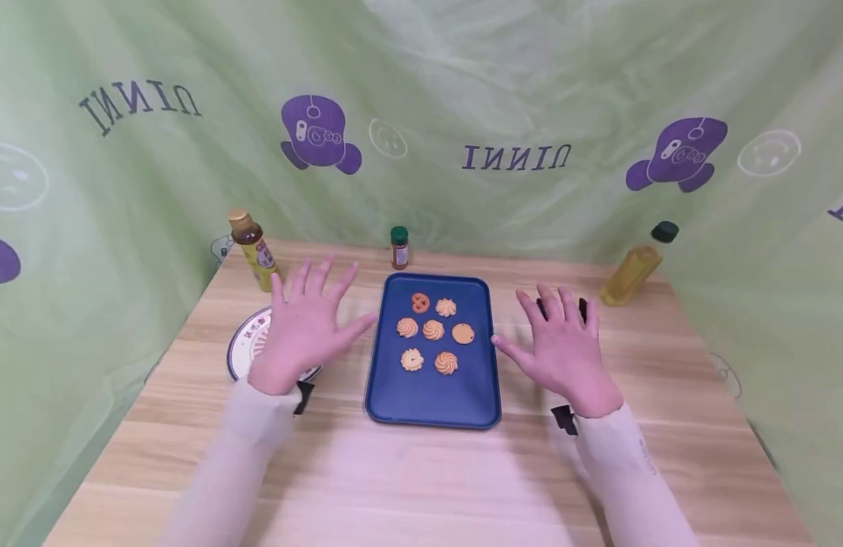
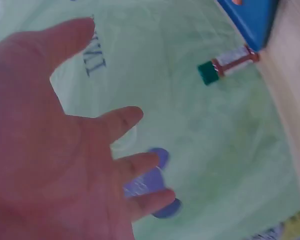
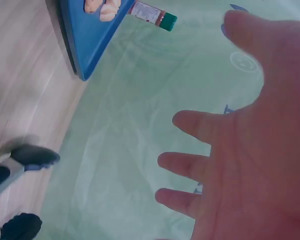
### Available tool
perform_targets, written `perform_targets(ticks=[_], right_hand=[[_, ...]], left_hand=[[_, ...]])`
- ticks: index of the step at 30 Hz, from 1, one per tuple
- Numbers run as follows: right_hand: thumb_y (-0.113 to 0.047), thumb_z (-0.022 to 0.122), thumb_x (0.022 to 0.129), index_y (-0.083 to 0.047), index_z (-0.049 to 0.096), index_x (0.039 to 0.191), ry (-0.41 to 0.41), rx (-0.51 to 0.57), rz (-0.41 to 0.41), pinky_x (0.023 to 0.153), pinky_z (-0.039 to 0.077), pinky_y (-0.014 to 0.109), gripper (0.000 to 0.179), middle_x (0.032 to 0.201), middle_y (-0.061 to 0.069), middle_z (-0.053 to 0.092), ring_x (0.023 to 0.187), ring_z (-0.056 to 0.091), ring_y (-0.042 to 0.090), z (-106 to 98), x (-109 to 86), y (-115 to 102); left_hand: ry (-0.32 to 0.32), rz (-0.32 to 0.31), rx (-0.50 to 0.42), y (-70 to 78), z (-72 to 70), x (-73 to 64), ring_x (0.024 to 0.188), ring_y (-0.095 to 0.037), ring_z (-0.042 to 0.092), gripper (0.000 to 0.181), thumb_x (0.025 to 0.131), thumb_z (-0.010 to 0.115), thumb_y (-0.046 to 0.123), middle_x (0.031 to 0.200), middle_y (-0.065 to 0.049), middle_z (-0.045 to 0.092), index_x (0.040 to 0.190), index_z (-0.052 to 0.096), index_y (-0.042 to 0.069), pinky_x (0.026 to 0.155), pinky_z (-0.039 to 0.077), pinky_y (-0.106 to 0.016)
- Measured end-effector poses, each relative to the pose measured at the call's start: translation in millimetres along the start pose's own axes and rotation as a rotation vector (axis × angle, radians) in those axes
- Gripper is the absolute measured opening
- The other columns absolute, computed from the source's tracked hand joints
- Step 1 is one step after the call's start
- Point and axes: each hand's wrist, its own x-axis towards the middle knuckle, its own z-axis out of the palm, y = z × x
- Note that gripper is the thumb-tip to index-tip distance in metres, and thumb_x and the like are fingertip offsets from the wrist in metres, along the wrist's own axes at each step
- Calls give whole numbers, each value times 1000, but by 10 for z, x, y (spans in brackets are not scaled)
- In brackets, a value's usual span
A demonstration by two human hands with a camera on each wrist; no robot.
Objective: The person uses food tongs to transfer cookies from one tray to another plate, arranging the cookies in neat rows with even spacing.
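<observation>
My left hand [image 1: 308,327] hovers with spread fingers over a white plate [image 1: 238,351] with a purple pattern, mostly hidden beneath it. My right hand [image 1: 565,353] is likewise spread and holds nothing. Under it lie what look like tongs [image 3: 10,170] with black tips, largely covered in the head view. Between both hands sits a dark blue tray [image 1: 431,403] bearing several cookies, among them a pretzel-shaped one [image 1: 420,302], a swirled one [image 1: 446,362] and a plain round one [image 1: 463,333].
At the back left stands a yellow-labelled bottle [image 1: 260,262] with a gold cap. A green-capped spice jar [image 1: 399,249] is behind the tray. Toward the back right is a bottle of yellow oil [image 1: 632,275]. Green printed cloth [image 1: 435,197] hangs around the wooden table [image 1: 408,494].
</observation>
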Motion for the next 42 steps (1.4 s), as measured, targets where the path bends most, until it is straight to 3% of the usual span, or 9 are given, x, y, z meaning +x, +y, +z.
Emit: perform_targets(ticks=[6,12,19,22,24,27,30,33,42], right_hand=[[-56,68,108,-9,48,168,-36,51,-40,128,33,83,78,168,30,47,157,36,58,-67,-84,217],[-46,68,111,8,50,161,-29,141,18,122,45,80,75,156,41,53,145,47,64,13,-245,568],[-51,69,108,19,46,157,22,155,216,102,54,80,88,144,51,51,128,53,67,165,-513,888],[-59,69,107,25,41,155,-14,147,269,102,54,81,101,141,55,49,126,52,68,217,-588,949],[-62,69,106,28,40,153,-43,142,287,101,55,80,106,137,57,50,124,54,69,251,-615,968],[-63,71,104,28,52,139,-60,145,290,94,58,76,99,124,52,59,113,61,64,304,-630,970],[-61,76,102,17,63,112,-43,158,284,81,60,67,79,102,39,67,93,66,51,352,-607,958],[-59,79,100,4,61,94,-26,178,290,69,57,57,65,89,25,65,79,62,39,375,-590,940],[-57,81,98,2,60,92,-31,207,336,61,52,49,64,88,22,63,75,60,35,400,-556,890]], left_hand=[[-25,-23,-122,-646,-94,-108,161,-56,36,71,116,52,53,179,-26,36,175,39,15,124,37,-88],[-6,-152,-215,-1262,-58,-241,139,-58,56,59,117,54,37,162,-35,51,165,51,4,108,52,-83],[-136,-248,-314,-1736,38,-314,132,-59,62,60,117,52,31,156,-40,54,162,47,-9,105,58,-74],[-197,-283,-399,-1880,67,-327,120,-52,70,61,118,52,30,150,-41,58,162,45,-12,97,66,-60],[-236,-302,-466,-1951,91,-336,103,-38,76,61,119,52,28,147,-41,61,163,43,-13,85,68,-45],[-299,-332,-575,-2015,118,-339,88,-15,71,60,119,52,23,145,-40,62,165,39,-13,69,67,-27],[-338,-338,-624,-2067,128,-353,91,-10,68,57,119,51,19,142,-36,64,165,39,-13,72,69,-25],[-366,-330,-667,-2115,134,-359,93,-8,68,55,119,49,14,137,-31,65,165,38,-13,76,71,-27],[-383,-336,-728,-2194,149,-367,98,-11,70,56,115,52,4,145,-34,57,168,39,-8,80,74,-30]])
